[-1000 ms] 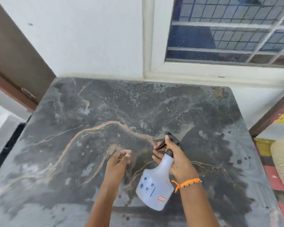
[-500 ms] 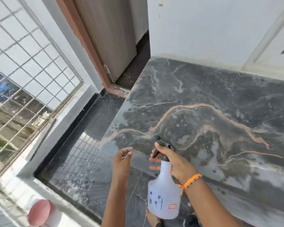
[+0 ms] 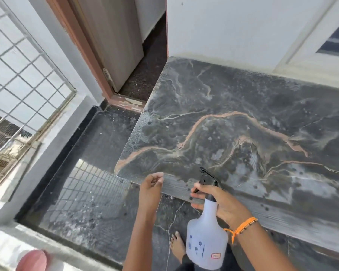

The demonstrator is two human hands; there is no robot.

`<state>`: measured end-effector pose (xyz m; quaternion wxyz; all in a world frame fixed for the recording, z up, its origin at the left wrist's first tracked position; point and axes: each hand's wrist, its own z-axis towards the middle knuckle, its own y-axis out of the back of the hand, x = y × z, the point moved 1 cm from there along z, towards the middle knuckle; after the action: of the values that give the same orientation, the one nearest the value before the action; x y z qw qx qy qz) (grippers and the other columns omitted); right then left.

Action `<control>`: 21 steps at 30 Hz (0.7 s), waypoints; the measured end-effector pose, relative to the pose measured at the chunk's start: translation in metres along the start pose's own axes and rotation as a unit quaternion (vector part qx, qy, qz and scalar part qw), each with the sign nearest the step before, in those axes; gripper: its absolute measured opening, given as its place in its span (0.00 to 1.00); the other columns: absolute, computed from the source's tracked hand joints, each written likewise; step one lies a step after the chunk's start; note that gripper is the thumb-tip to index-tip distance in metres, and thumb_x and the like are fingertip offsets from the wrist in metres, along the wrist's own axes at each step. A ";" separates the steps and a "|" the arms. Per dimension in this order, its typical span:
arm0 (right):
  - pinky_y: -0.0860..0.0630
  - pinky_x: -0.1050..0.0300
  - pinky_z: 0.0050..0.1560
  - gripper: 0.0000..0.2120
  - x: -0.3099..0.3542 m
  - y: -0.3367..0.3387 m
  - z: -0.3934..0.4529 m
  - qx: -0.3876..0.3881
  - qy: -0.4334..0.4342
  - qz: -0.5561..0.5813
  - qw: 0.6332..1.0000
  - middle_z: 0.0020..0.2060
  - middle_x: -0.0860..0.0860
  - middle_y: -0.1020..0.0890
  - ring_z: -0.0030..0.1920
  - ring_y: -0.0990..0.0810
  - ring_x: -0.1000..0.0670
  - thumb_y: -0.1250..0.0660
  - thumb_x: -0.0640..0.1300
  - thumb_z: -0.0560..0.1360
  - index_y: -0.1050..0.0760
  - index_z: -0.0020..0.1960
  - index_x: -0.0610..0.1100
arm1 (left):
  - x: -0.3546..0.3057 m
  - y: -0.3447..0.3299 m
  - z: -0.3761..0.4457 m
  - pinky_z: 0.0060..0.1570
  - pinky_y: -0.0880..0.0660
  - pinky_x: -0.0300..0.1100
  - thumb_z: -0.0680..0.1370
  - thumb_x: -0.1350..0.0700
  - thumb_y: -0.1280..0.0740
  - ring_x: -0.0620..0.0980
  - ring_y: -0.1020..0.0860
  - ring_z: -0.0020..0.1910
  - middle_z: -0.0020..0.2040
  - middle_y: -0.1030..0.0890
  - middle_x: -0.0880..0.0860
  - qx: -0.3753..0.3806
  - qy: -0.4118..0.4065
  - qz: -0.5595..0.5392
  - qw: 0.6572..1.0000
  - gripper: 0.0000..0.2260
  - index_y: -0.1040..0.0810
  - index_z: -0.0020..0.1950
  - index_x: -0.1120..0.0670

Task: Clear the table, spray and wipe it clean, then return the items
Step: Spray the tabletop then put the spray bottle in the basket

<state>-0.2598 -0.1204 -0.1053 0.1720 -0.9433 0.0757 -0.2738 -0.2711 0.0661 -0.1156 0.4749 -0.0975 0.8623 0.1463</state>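
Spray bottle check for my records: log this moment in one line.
right hand grips spray bottle | left hand empty | table wet

Left hand (image 3: 150,187) raised over near-left corner of table (image 3: 233,106), fingers loosely curled, holding nothing. Right hand (image 3: 221,204) over near edge, fingers wrapped round neck of spray bottle (image 3: 205,245), forefinger by trigger. Orange thread band (image 3: 243,227) on right wrist. Both forearms reach forward. Bare foot (image 3: 177,246) on floor below.
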 end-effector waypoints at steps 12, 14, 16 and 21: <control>0.20 0.47 0.43 0.05 -0.022 0.102 -0.070 -0.127 0.085 0.158 0.976 0.34 0.45 0.20 0.39 0.20 0.49 0.31 0.38 0.70 0.23 0.39 0.36 | 0.002 -0.115 -0.039 0.43 0.32 0.30 0.78 0.61 0.39 0.41 0.26 0.45 0.45 0.23 0.44 0.220 -0.062 0.158 0.961 0.08 0.24 0.50 0.49; 0.21 0.46 0.44 0.04 -0.025 0.121 -0.080 -0.144 0.106 0.181 0.967 0.39 0.44 0.20 0.47 0.21 0.47 0.33 0.37 0.72 0.23 0.43 0.35 | 0.004 -0.131 -0.046 0.41 0.33 0.29 0.78 0.61 0.40 0.37 0.27 0.45 0.46 0.24 0.43 0.243 -0.070 0.184 0.950 0.08 0.24 0.50 0.48; 0.22 0.44 0.44 0.04 -0.030 0.144 -0.092 -0.161 0.122 0.220 0.954 0.39 0.43 0.20 0.49 0.22 0.46 0.35 0.36 0.74 0.23 0.42 0.36 | 0.007 -0.150 -0.056 0.41 0.33 0.30 0.78 0.60 0.40 0.37 0.27 0.45 0.47 0.24 0.44 0.261 -0.076 0.199 0.941 0.08 0.25 0.49 0.48; 0.20 0.51 0.31 0.15 -0.046 0.206 -0.121 -0.226 0.132 0.302 0.917 0.23 0.48 0.24 0.26 0.23 0.53 0.34 0.40 0.75 0.27 0.30 0.40 | 0.015 -0.200 -0.088 0.44 0.31 0.32 0.79 0.59 0.39 0.42 0.25 0.47 0.46 0.23 0.43 0.298 -0.088 0.214 0.926 0.06 0.24 0.50 0.49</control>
<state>-0.3743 -0.3351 -0.1078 0.0176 -0.8447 0.4387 -0.3060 -0.2871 -0.1524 -0.1154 0.5136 0.2485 0.8212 -0.0119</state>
